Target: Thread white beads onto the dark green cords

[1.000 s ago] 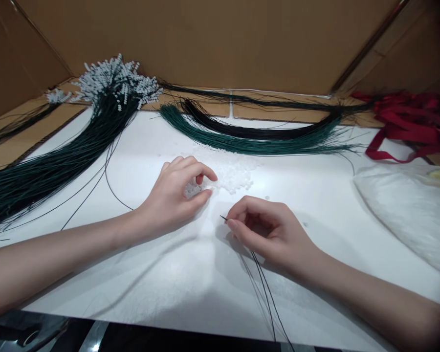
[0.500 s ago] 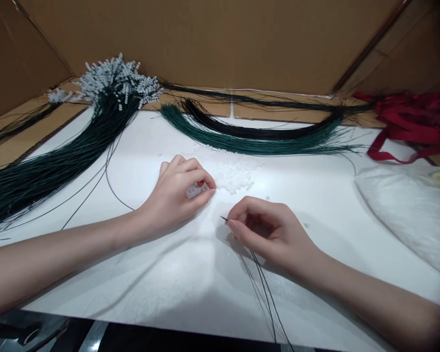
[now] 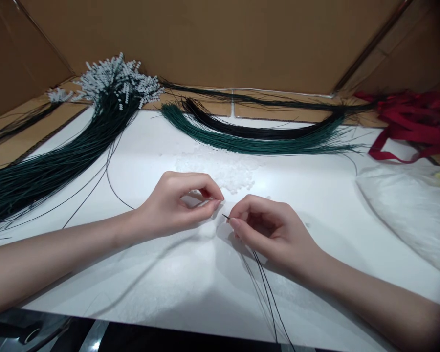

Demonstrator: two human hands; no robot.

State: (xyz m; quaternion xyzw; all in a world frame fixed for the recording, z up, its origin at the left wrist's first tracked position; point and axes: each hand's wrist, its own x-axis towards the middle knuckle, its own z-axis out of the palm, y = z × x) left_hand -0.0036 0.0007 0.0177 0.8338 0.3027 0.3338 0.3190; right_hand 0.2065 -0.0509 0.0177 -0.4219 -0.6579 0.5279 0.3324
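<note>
Thumb and forefinger of my left hand [image 3: 185, 200] are pinched together just in front of a scatter of small white beads [image 3: 234, 177]. Whatever sits between those fingertips is too small to make out. My right hand [image 3: 269, 225] pinches thin dark wires [image 3: 267, 288] near their ends. Short tips poke out past the fingers toward my left hand, and the long tails hang down over the table's front edge. A small gap separates the two hands' fingertips.
To the left lies a thick bundle of green wires [image 3: 69, 151] topped with white beads [image 3: 113, 80]. Behind the loose beads rest bare green wires [image 3: 242, 144] and black wires [image 3: 249, 131]. Red ribbon [image 3: 407, 127] and a clear plastic bag [image 3: 410, 215] are at right.
My left hand has come away from the loose beads, toward me and slightly right, with its fingertips closer to the wire tips. My right hand has hardly moved.
</note>
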